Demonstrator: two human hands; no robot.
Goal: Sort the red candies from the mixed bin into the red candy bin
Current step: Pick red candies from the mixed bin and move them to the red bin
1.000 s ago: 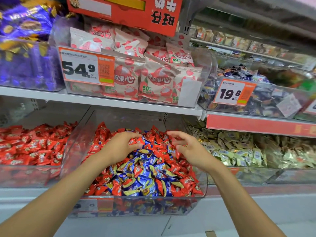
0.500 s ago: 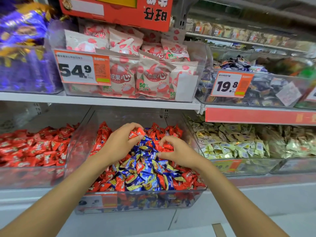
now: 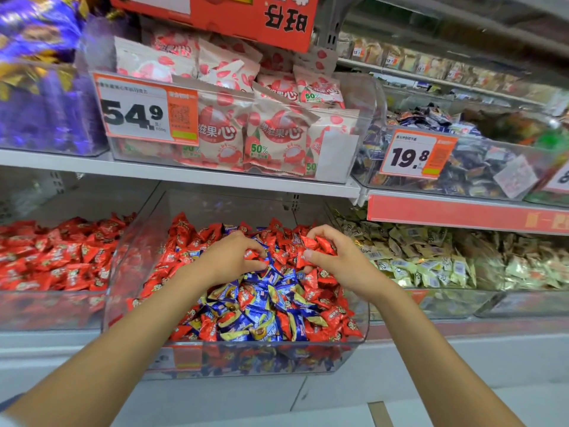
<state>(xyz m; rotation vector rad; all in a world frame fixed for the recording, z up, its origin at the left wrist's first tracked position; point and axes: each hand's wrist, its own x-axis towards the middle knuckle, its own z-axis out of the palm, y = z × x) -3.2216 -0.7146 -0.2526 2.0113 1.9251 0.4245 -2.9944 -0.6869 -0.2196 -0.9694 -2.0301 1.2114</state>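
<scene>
Red candies (image 3: 184,238) lay heaped with blue candies (image 3: 268,303) in the clear mixed bin (image 3: 132,272) on the lower shelf (image 3: 46,343). There were far too many to count, with red thickest at the back and sides and blue in the middle. Our left hand (image 3: 229,260) rested on the pile with its fingers curled, pinching one red candy at the tips. Our right hand (image 3: 341,263), just beside it, was curled round a small clutch of red candies, at least two. Left of the mixed bin stood the red bin (image 3: 46,306), showing red wrappers only, and to the right lay pale candies (image 3: 415,257). On the upper shelf (image 3: 184,177) we read a tag (image 3: 144,110) marked "54.9" on a bin of pink-and-white packets (image 3: 271,134), about ten of them, printed "50%" and 果心. A second tag (image 3: 415,154) read "19.8" before dark wrappers (image 3: 471,167). A third tag (image 3: 562,180) was cut off at the right edge, showing only part of a digit. One red sign (image 3: 246,13) overhead bore characters upside down. Purple packs (image 3: 40,87) at upper left were blurred, and the print on the candies was too small for us to read.
</scene>
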